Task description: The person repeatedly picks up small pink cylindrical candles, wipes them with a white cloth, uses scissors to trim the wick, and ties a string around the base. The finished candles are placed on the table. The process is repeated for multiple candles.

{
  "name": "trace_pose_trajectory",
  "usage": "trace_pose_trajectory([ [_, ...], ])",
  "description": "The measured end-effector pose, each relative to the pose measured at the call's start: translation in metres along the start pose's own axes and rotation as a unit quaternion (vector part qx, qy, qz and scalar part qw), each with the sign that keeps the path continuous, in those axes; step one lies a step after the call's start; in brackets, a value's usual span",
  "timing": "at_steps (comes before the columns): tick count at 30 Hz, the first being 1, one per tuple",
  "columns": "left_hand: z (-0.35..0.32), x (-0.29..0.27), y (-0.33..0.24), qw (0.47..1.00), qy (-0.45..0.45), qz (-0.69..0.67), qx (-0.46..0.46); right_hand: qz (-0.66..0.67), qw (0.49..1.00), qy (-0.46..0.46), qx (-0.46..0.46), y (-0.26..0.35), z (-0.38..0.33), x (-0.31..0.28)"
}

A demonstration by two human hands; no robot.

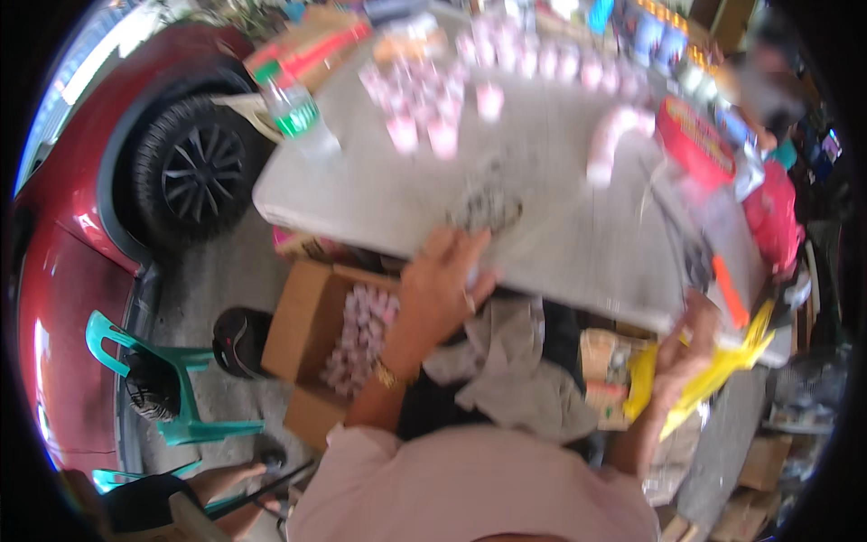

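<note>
Centrally, a dark, speckled patch (488, 212) lies by the near edge of the pale grey surface (361, 194), widest left to right, just beyond the nearer left hand (442, 278), half-curled; the blurred right hand (688, 348) adjoins a yellow plastic bag (722, 375). Cannot tell either's grip.

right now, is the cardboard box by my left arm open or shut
Open: no flap covers the top of the cardboard box, and many small pink-and-white pieces show inside.

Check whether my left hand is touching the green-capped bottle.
Apart: the head view shows a stretch of grey tabletop between your left hand and the green-capped bottle.
</note>
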State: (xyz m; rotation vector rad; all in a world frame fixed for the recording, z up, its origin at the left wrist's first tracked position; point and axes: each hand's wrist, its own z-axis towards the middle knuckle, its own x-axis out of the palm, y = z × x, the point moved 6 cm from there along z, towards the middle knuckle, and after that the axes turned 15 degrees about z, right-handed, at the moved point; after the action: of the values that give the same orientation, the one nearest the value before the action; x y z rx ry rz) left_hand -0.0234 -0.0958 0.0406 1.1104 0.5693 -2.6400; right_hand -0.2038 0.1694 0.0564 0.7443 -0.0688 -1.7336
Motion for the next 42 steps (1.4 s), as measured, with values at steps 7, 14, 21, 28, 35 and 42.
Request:
trace_pose_trajectory([
  [7,-0.014,-0.006,-0.001,0.995,-0.018,-0.086,-0.043,0.154,0.943,0.221,0.195,0.034,-0.079,0.082],
  [14,-0.004,-0.012,0.004,0.957,-0.058,-0.256,-0.127,0.142,0.855,0.499,0.032,0.064,-0.123,0.113],
  [21,-0.015,-0.002,0.012,0.928,-0.001,-0.314,-0.202,-0.072,0.841,0.510,0.165,0.008,-0.134,0.132],
  [28,0.002,-0.009,-0.017,0.971,0.066,-0.227,0.022,0.275,0.857,0.386,0.202,0.059,-0.100,0.114],
  [35,0.021,-0.007,-0.041,0.944,0.179,-0.228,0.157,0.553,0.768,0.190,0.260,0.068,-0.033,0.067],
  [42,0.034,-0.022,-0.042,0.954,0.105,-0.236,0.150,0.600,0.746,0.146,0.251,0.071,-0.038,0.084],
])
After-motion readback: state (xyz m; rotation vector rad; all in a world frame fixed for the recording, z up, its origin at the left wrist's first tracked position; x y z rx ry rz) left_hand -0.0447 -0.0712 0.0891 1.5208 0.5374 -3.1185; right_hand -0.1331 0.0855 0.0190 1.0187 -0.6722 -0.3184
